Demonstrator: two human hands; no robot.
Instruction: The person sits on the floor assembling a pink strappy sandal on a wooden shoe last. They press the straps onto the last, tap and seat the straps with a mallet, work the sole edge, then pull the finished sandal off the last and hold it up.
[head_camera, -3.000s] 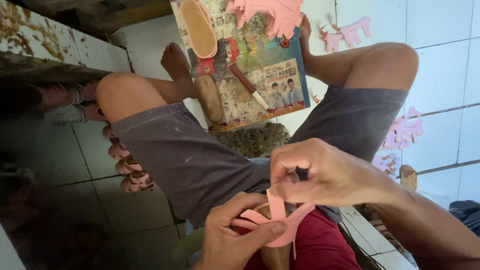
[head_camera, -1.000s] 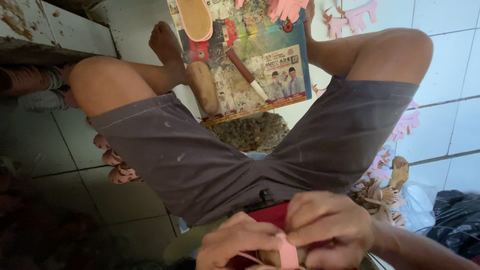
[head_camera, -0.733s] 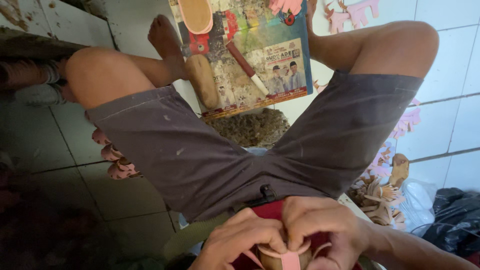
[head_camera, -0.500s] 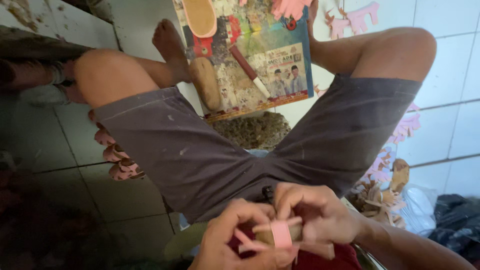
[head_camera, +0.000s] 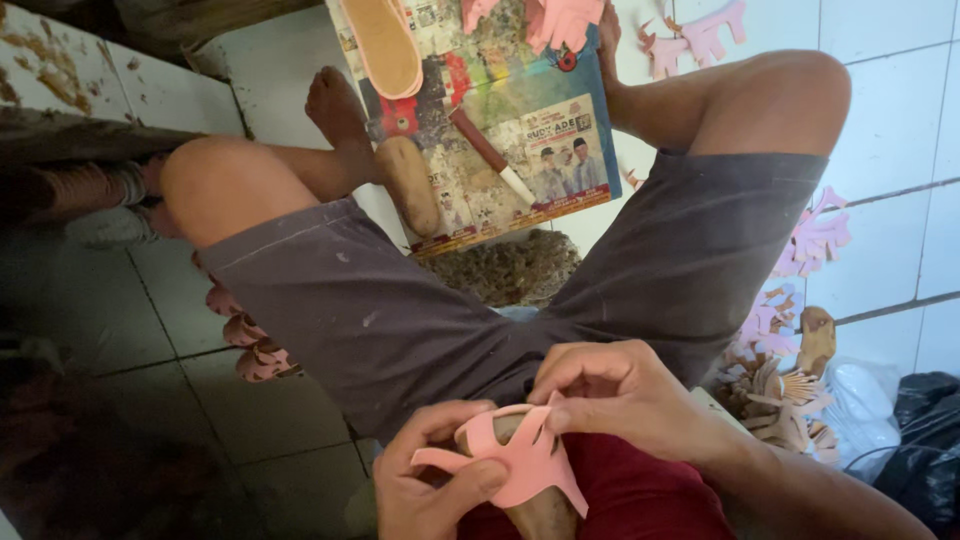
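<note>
Both hands on a pink strap piece (head_camera: 520, 455) over the lap.

The left hand (head_camera: 430, 490) is clamped on its lower edge from beneath; the right hand (head_camera: 620, 395) pinches its top strip — fingers closed. Under it sits a tan sole (head_camera: 540, 515). Ahead, on the printed board (head_camera: 500, 120), lies a knife (head_camera: 485, 155).

floor (head_camera: 880, 120): white tiles | on it: printed board (head_camera: 500, 110), pink cutouts (head_camera: 815, 240), black bag (head_camera: 925, 430)
</note>
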